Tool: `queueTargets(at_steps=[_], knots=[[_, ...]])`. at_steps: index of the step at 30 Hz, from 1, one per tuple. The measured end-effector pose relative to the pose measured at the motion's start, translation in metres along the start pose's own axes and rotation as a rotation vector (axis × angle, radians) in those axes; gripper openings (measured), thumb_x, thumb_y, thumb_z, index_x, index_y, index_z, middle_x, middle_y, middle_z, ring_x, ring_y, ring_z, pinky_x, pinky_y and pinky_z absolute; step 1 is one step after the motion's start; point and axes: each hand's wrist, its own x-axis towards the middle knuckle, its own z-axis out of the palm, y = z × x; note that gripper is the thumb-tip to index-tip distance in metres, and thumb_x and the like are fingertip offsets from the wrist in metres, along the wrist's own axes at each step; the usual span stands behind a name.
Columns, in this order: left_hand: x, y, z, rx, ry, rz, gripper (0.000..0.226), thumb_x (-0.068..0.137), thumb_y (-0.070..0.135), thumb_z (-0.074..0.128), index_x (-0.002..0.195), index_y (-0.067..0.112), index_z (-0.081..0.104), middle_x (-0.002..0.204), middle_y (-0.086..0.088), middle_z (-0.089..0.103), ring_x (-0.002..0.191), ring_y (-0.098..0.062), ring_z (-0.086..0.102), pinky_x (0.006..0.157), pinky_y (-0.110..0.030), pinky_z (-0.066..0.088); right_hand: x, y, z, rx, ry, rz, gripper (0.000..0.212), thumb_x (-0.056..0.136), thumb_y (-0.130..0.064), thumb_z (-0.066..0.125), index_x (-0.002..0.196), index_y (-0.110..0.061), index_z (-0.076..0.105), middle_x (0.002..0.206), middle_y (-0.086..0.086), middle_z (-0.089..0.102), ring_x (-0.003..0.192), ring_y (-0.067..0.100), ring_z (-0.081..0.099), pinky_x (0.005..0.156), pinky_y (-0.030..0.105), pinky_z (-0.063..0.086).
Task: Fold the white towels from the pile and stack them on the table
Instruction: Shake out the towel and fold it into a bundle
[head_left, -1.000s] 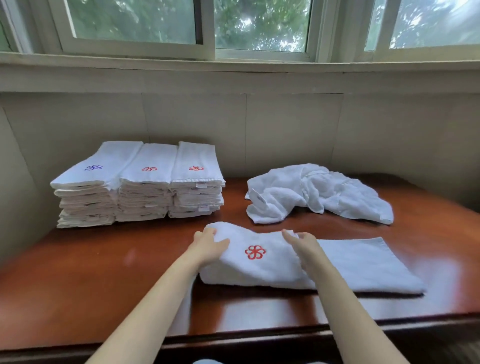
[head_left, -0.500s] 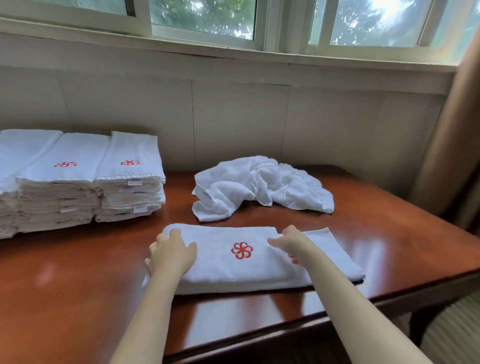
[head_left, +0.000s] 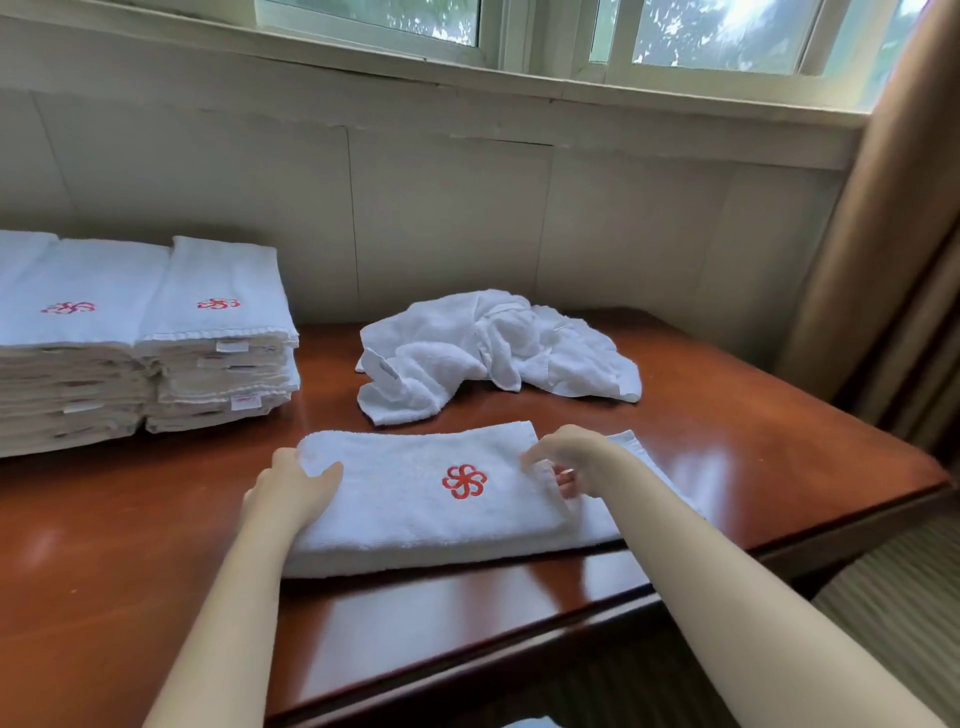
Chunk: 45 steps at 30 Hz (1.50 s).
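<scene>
A white towel (head_left: 415, 509) with a red flower logo lies folded lengthwise on the brown table (head_left: 753, 467), near the front edge. My left hand (head_left: 291, 488) holds its left end, thumb on top. My right hand (head_left: 571, 462) has curled fingers pinching the right edge of the towel's upper layer; a lower layer sticks out to the right beneath it. Behind the towel sits the crumpled pile of white towels (head_left: 493, 353). Stacks of folded towels (head_left: 218, 332) stand at the back left.
A second folded stack (head_left: 72, 338) stands beside the first, running out of the left edge of view. A pale wall and window sill lie behind the table. A brown curtain (head_left: 893, 234) hangs at the right. The table's right corner drops to striped carpet (head_left: 893, 597).
The towel's long right part has been folded in, so it lies shorter. My right hand moved to the upper layer's right edge. The view swung right and closer.
</scene>
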Motion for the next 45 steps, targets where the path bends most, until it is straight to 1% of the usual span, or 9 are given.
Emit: queueTargets(at_steps=[4,8,12,19,25,30,34,38,45], knots=[[0.000,-0.003,-0.001,-0.027,-0.016,0.019,0.064,0.092,0.043,0.050,0.143,0.010,0.030,0.142,-0.015,0.044,0.127,-0.036,0.042,0.105,-0.037,0.035,-0.001,-0.003,0.004,0.163,-0.049,0.033,0.036,0.080,-0.017,0.075,0.107,-0.008,0.052,0.102,0.008,0.051,0.081,0.023,0.053,0.076,0.034,0.047],[0.001,-0.006,-0.005,-0.053,-0.039,0.047,0.065,0.091,0.043,0.052,0.144,0.011,0.031,0.144,-0.014,0.042,0.129,-0.035,0.041,0.105,-0.037,0.034,-0.007,-0.008,0.003,0.249,0.040,0.017,0.048,0.081,-0.010,0.073,0.123,-0.005,0.050,0.100,0.007,0.049,0.070,0.020,0.056,0.053,0.022,0.048],[-0.001,-0.006,0.000,-0.074,-0.056,0.133,0.081,0.088,0.050,0.057,0.149,0.011,0.022,0.148,-0.014,0.037,0.133,-0.034,0.040,0.108,-0.039,0.033,-0.011,-0.019,-0.047,0.303,0.272,-0.128,0.054,0.079,-0.005,0.074,0.129,-0.002,0.052,0.109,0.010,0.052,0.106,0.031,0.056,0.091,0.040,0.046],[-0.021,0.016,0.030,-0.141,-0.198,0.215,0.090,0.081,0.050,0.067,0.147,0.012,0.022,0.142,-0.012,0.046,0.126,-0.032,0.047,0.098,-0.036,0.038,-0.008,0.049,-0.106,-0.165,0.365,0.061,0.067,0.084,-0.015,0.070,0.142,-0.010,0.038,0.138,0.012,0.043,0.123,0.032,0.044,0.089,0.038,0.039],[-0.008,0.013,0.035,-0.368,-0.322,0.166,0.064,0.080,0.022,0.073,0.133,0.004,0.042,0.120,-0.014,0.060,0.102,-0.028,0.061,0.087,-0.035,0.050,0.001,0.076,-0.105,-0.031,0.427,-0.147,0.051,0.082,-0.005,0.069,0.130,-0.011,0.052,0.132,0.009,0.053,0.102,0.017,0.050,0.081,0.024,0.039],[0.002,0.000,0.027,-0.631,-0.457,0.062,0.014,0.091,-0.003,0.057,0.090,0.011,0.056,0.069,-0.002,0.072,0.053,-0.012,0.069,0.040,-0.021,0.050,-0.005,0.048,-0.107,0.087,0.349,-0.080,0.047,0.082,-0.001,0.069,0.126,-0.011,0.058,0.126,0.012,0.057,0.111,0.027,0.055,0.086,0.030,0.045],[0.003,-0.004,0.026,-0.662,-0.465,0.004,0.021,0.088,0.003,0.064,0.106,0.008,0.055,0.088,-0.003,0.072,0.074,-0.018,0.070,0.047,-0.023,0.054,-0.004,0.069,-0.095,-0.069,0.353,0.010,0.043,0.087,-0.007,0.067,0.128,-0.009,0.056,0.122,0.009,0.057,0.102,0.024,0.055,0.080,0.029,0.042],[0.003,-0.002,0.031,-0.547,-0.375,0.013,0.080,0.085,0.018,0.072,0.148,0.011,0.023,0.140,-0.009,0.046,0.105,-0.028,0.059,0.072,-0.038,0.053,0.005,0.088,-0.096,-0.006,0.514,-0.148,0.034,0.082,-0.009,0.072,0.114,-0.011,0.061,0.119,0.007,0.060,0.101,0.019,0.055,0.089,0.028,0.044],[0.000,-0.002,0.028,-0.375,-0.346,0.082,0.094,0.076,0.031,0.080,0.148,0.009,0.022,0.140,-0.012,0.047,0.116,-0.033,0.056,0.100,-0.049,0.045,0.017,0.089,-0.093,-0.064,0.555,-0.178,0.027,0.084,-0.008,0.068,0.109,-0.014,0.062,0.117,0.004,0.060,0.106,0.019,0.054,0.088,0.026,0.041]])
